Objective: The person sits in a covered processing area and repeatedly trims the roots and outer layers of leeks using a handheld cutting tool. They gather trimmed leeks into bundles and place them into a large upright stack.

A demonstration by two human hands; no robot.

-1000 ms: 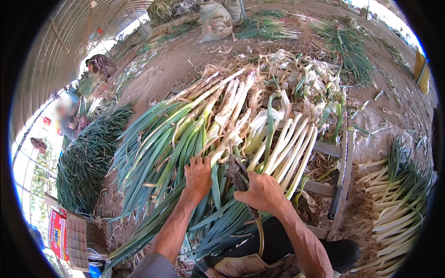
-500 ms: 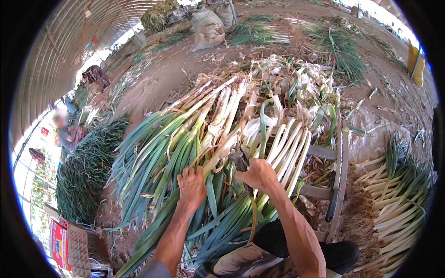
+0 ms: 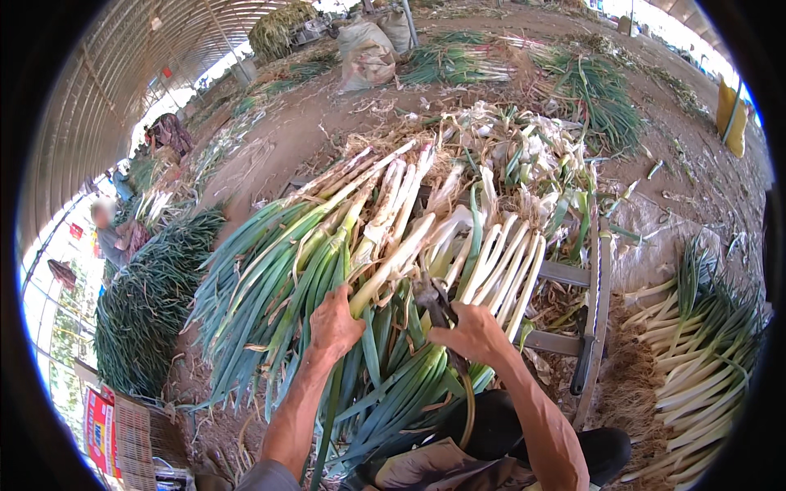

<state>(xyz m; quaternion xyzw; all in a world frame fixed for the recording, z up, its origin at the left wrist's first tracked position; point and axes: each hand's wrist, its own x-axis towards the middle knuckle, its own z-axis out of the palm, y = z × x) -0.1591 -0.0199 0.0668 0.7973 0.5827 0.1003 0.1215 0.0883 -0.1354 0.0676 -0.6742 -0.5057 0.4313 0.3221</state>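
My left hand (image 3: pixel 334 322) is closed around a large green onion (image 3: pixel 399 260). Its pale stalk slants up and right from my fist, and green leaves trail down below the wrist. Just to the right, my right hand (image 3: pixel 472 334) grips a dark air gun (image 3: pixel 432 299), its nozzle end near the pale stalk. A thin brownish hose (image 3: pixel 468 409) hangs from the gun toward my lap. Under and around both hands lies a big heap of green onions (image 3: pixel 286 274), leaves toward me and white stalks pointing away.
Peeled white onions (image 3: pixel 696 368) lie in a row at right, roots toward me. A metal frame (image 3: pixel 600 327) with a black-handled tool (image 3: pixel 583 360) stands beside the heap. Dry peelings (image 3: pixel 540 143) pile up behind. At left are another leafy stack (image 3: pixel 151 303) and a person (image 3: pixel 112 233).
The air gun and my right hand have shifted slightly right and toward me. My left hand has turned, and the held onion's leaves now hang straighter down, its stalk lying more in the open.
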